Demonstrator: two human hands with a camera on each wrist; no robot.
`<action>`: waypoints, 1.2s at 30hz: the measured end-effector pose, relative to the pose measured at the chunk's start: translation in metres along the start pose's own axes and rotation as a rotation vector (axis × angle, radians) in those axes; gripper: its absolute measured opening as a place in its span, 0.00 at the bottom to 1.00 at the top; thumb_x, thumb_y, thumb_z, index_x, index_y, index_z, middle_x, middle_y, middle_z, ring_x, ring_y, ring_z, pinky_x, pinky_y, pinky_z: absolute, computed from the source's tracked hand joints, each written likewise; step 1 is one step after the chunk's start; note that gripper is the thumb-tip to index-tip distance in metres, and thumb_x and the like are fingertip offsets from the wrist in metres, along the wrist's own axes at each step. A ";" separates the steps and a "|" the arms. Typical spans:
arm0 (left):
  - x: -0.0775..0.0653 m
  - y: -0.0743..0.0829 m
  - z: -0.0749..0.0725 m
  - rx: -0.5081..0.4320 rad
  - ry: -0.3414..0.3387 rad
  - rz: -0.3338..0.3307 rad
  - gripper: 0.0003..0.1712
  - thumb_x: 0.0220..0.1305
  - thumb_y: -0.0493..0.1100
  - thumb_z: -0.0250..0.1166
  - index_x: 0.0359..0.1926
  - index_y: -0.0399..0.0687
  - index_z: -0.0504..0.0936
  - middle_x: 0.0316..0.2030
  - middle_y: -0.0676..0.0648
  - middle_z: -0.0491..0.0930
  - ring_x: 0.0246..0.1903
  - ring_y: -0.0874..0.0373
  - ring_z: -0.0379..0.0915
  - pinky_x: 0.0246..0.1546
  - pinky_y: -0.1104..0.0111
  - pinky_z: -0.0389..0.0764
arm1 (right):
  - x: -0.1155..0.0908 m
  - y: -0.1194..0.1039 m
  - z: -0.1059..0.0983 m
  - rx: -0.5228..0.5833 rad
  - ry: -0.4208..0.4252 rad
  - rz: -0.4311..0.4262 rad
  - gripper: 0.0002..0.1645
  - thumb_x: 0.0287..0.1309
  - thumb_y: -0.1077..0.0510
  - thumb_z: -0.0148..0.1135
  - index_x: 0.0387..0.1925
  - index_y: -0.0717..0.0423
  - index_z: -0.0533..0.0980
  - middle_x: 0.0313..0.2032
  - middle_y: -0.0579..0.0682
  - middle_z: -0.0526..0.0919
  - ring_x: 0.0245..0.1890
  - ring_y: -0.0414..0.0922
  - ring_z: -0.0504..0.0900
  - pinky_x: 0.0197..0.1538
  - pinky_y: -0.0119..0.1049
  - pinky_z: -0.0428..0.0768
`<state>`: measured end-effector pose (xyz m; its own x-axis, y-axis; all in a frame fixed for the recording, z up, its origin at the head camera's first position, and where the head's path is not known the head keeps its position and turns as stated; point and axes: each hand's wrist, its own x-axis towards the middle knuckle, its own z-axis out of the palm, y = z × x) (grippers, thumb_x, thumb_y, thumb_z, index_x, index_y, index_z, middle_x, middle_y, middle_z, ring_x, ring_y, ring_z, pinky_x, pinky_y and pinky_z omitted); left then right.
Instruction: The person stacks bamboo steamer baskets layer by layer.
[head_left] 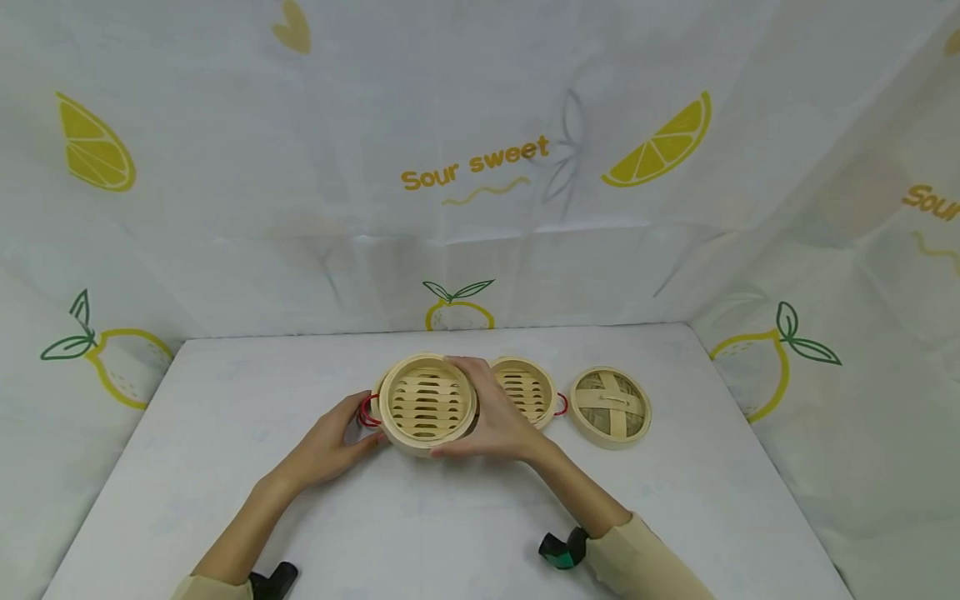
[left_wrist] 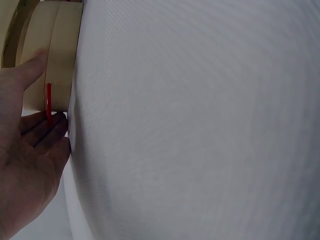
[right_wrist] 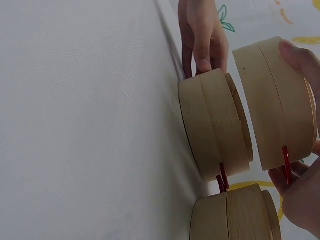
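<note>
On the white bench [head_left: 435, 533], the left hand [head_left: 330, 447] clasps a round, pale bamboo lower basket [right_wrist: 215, 125]; just above it, apart, fingers of the right hand [head_left: 498, 417] grip a round, pale bamboo upper basket [right_wrist: 270, 102].

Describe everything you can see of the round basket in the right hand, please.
The basket is round and shallow, with a pale wall that looks like wood or bamboo. Its top is open, facing up, and shows a slatted base with rows of rounded slots. A red loop handle sits on its side. The right hand grips it by the wall, holding it above a similar lower basket, with a visible gap between them.
</note>
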<state>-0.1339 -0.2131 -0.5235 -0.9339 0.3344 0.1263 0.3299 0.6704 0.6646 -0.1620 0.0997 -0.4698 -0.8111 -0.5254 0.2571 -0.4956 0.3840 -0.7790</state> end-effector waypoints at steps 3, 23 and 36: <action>0.000 0.000 0.000 -0.006 0.002 0.002 0.41 0.71 0.48 0.75 0.76 0.33 0.69 0.72 0.34 0.77 0.74 0.35 0.73 0.74 0.40 0.75 | 0.002 -0.001 0.001 -0.003 -0.002 0.002 0.75 0.33 0.43 0.94 0.82 0.40 0.61 0.75 0.50 0.69 0.77 0.50 0.69 0.78 0.63 0.71; -0.001 0.000 -0.001 -0.008 -0.004 -0.010 0.41 0.72 0.50 0.74 0.76 0.35 0.70 0.72 0.36 0.78 0.75 0.36 0.73 0.74 0.40 0.75 | 0.011 0.005 0.008 -0.008 -0.026 0.044 0.75 0.35 0.42 0.93 0.83 0.41 0.59 0.76 0.50 0.66 0.79 0.50 0.67 0.82 0.61 0.69; 0.000 -0.001 0.000 -0.010 0.012 0.010 0.40 0.72 0.50 0.75 0.75 0.38 0.71 0.69 0.39 0.80 0.72 0.38 0.76 0.73 0.41 0.77 | 0.019 0.004 0.011 0.018 -0.037 0.062 0.76 0.34 0.44 0.94 0.83 0.42 0.59 0.76 0.50 0.66 0.79 0.49 0.67 0.81 0.60 0.69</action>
<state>-0.1339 -0.2141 -0.5246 -0.9323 0.3328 0.1416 0.3376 0.6604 0.6707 -0.1760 0.0827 -0.4745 -0.8282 -0.5284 0.1868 -0.4386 0.4036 -0.8029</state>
